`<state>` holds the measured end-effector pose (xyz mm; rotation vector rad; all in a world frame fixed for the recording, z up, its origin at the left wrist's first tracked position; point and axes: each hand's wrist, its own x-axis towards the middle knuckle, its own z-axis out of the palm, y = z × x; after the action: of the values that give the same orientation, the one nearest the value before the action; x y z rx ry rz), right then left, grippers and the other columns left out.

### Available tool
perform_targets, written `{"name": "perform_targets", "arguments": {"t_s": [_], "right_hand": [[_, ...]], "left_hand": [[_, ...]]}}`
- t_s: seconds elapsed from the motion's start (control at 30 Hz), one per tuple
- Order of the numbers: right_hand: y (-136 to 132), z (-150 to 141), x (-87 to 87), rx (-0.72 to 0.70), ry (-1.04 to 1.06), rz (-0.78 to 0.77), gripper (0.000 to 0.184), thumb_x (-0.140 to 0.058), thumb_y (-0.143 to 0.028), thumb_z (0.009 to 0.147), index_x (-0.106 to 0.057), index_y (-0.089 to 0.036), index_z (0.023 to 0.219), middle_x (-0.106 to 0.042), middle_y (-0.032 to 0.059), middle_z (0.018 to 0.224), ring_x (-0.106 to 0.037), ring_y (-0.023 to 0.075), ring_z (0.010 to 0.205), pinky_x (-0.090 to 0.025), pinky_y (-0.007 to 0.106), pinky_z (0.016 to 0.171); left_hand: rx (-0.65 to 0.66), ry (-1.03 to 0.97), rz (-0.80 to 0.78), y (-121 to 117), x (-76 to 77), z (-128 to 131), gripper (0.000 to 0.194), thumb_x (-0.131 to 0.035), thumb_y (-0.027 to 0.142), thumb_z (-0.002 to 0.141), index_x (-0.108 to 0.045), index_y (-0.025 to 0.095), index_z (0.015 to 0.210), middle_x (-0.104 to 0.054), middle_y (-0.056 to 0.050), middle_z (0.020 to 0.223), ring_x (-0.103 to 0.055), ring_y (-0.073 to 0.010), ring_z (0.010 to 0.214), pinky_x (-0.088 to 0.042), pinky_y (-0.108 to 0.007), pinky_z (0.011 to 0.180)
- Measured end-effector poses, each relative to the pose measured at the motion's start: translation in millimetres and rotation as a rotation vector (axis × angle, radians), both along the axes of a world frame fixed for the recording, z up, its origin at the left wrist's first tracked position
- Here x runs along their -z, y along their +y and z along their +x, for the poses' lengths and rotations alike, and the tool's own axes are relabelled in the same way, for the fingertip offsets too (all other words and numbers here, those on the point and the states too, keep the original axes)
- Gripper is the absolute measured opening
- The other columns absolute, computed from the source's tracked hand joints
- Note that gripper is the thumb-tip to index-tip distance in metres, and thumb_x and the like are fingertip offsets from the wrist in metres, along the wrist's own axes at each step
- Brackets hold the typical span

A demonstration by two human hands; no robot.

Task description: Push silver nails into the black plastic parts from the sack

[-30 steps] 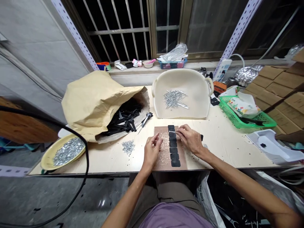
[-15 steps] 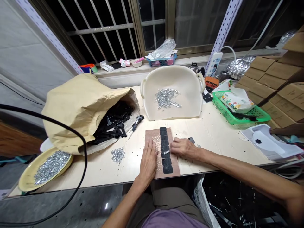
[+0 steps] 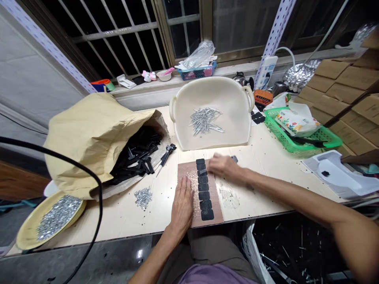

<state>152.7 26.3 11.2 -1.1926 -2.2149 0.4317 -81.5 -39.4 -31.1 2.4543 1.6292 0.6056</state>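
A brown wooden board (image 3: 217, 211) lies at the table's front edge, bearing a column of black rounded pads (image 3: 203, 195). My left hand (image 3: 182, 203) rests flat on the board's left side, fingers stretched out beside the pads. Over the upper right of the board is my right hand (image 3: 224, 167), blurred, its fingers curled inward near the upper pads. What those fingers hold, if anything, I cannot make out. Pale crumbs are scattered along the board left of the pads. A small grey piece (image 3: 235, 159) shows just beyond the right hand.
Behind the board stands a cream basin (image 3: 233, 130) with metal pins. To the left are a paper sack (image 3: 79, 138) of black parts, a pile of small metal pieces (image 3: 143, 197) and a yellow bowl (image 3: 23, 236). A green basket (image 3: 299, 146) and white tray (image 3: 340, 173) are at right.
My right hand has moved up along the column, away from me, from the middle pads to the upper ones. My left hand stays flat on the board. The view has shifted slightly.
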Motion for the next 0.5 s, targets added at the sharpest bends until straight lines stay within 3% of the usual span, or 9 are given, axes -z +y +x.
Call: {"name": "perform_targets", "arguments": {"t_s": [0.1,0.23,0.4,0.5], "right_hand": [[14,-2,0.4,-0.145,-0.132,0.084,0.04,-0.032,-0.034,0.095,-0.065,-0.017,0.08,-0.061,0.0034,0.077,-0.047,0.0147,0.075,-0.04,0.025,0.057],[10,-5,9.2,-0.329,-0.212,0.12,0.043,-0.026,-0.034,0.097,-0.065,-0.02,0.084,-0.06,0.0012,0.076,-0.046,0.0142,0.076,-0.039,0.024,0.058],[26,0,8.7,-0.122,-0.221,0.157,0.037,-0.032,-0.033,0.096,-0.065,-0.017,0.088,-0.061,0.0054,0.085,-0.046,0.0162,0.081,-0.038,0.026,0.059],[26,-2,9.2,-0.175,-0.26,0.182,0.038,-0.03,-0.029,0.097,-0.065,-0.018,0.086,-0.06,0.0055,0.081,-0.046,0.0165,0.081,-0.037,0.026,0.06]], "left_hand": [[-0.005,-0.004,-0.008,0,-0.6,1,0.048,-0.028,0.024,0.094,-0.026,0.015,0.141,-0.028,-0.013,0.148,-0.017,-0.0234,0.138,-0.029,-0.047,0.11],[-0.002,-0.017,0.004,0,0.1,2,0.047,-0.029,0.025,0.094,-0.028,0.015,0.14,-0.03,-0.014,0.147,-0.017,-0.0242,0.138,-0.028,-0.048,0.11],[-0.012,-0.039,-0.016,1,1.8,2,0.046,-0.026,0.024,0.095,-0.03,0.015,0.139,-0.03,-0.013,0.147,-0.018,-0.0236,0.138,-0.028,-0.048,0.11],[-0.012,-0.034,-0.013,0,2.2,2,0.045,-0.027,0.024,0.095,-0.032,0.013,0.138,-0.031,-0.015,0.146,-0.018,-0.024,0.138,-0.029,-0.048,0.109]]}}
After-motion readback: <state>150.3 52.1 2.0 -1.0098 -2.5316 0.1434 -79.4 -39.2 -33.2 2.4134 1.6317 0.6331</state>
